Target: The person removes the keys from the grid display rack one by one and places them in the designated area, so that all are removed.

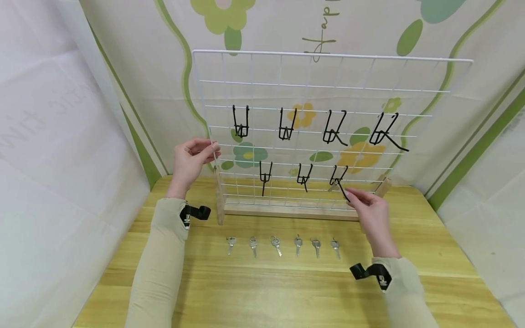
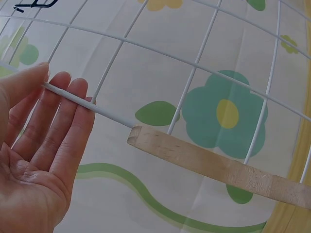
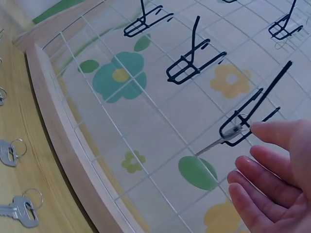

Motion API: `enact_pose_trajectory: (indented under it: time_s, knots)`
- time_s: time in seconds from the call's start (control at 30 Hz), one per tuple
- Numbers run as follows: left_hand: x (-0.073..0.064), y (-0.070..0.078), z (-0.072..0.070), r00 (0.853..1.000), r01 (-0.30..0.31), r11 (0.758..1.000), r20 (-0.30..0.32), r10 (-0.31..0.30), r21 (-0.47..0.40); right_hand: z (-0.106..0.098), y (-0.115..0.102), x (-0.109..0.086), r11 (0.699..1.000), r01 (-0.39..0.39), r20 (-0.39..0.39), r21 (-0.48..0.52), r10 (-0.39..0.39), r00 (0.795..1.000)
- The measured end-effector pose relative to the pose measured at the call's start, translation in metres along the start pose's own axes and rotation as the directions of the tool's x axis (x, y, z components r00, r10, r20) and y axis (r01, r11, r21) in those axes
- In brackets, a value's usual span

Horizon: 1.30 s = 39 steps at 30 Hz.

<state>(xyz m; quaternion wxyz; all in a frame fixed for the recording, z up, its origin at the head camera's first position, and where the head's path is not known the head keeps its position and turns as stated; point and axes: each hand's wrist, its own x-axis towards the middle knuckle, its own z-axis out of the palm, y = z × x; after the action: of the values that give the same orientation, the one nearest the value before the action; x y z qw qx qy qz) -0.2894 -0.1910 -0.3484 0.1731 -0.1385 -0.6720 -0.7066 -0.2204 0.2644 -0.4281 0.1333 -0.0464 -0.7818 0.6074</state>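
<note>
A white wire grid panel (image 1: 266, 84) stands upright in a wooden base (image 1: 287, 212). My left hand (image 1: 194, 157) pinches the panel's left edge wire between thumb and fingers, just above a wooden upright (image 2: 194, 160) of the base. Black hooks hang on the grid in two rows. On the lower right hook (image 3: 250, 109) hangs a silver key (image 3: 223, 141) by its ring. Beside that hook is my right hand (image 1: 371, 212), its thumb tip right at the key ring and its other fingers loosely bent, apart from the thumb.
Several silver keys with rings, among them a key (image 1: 275, 246), lie in a row on the wooden table (image 1: 262, 291) before the base. More hooks, such as an upper hook (image 1: 287, 125), project from the grid. A patterned cloth (image 1: 143, 68) hangs behind.
</note>
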Motion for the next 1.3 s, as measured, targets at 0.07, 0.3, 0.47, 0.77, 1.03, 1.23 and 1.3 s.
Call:
enact_pose_trajectory:
  time_s: [0.07, 0.3, 0.47, 0.77, 1.03, 1.23, 1.3]
  knots:
    - [0.0, 0.0, 0.0, 1.0, 0.004, 1.0, -0.001, -0.004, 0.006, 0.005, 0.001, 0.004, 0.999, 0.002, 0.004, 0.053, -0.002, 1.0]
    - [-0.001, 0.0, 0.0, 1.0, 0.009, 1.0, -0.009, -0.009, 0.022, 0.016, 0.0, 0.014, 0.974, 0.013, 0.017, 0.227, -0.018, 1.0]
    - [-0.001, -0.001, 0.0, 1.0, 0.01, 0.999, -0.01, -0.01, 0.031, 0.019, 0.0, 0.016, 0.955, 0.018, 0.021, 0.295, -0.025, 0.999]
    - [-0.001, 0.0, -0.001, 1.0, 0.006, 0.999, -0.009, -0.006, 0.044, 0.024, -0.002, 0.018, 0.947, 0.009, 0.028, 0.32, -0.018, 0.999]
    - [0.0, 0.0, 0.001, 1.0, 0.018, 0.998, -0.017, -0.017, 0.064, 0.028, -0.006, 0.018, 0.943, 0.014, 0.005, 0.334, -0.017, 1.0]
    - [0.0, -0.001, 0.0, 1.0, 0.018, 0.998, -0.016, -0.017, 0.064, 0.031, -0.006, 0.019, 0.945, 0.034, 0.009, 0.326, -0.039, 0.999]
    - [0.0, -0.001, 0.0, 1.0, 0.017, 0.998, -0.017, -0.016, 0.063, 0.032, -0.006, 0.019, 0.945, 0.036, 0.008, 0.325, -0.041, 0.999]
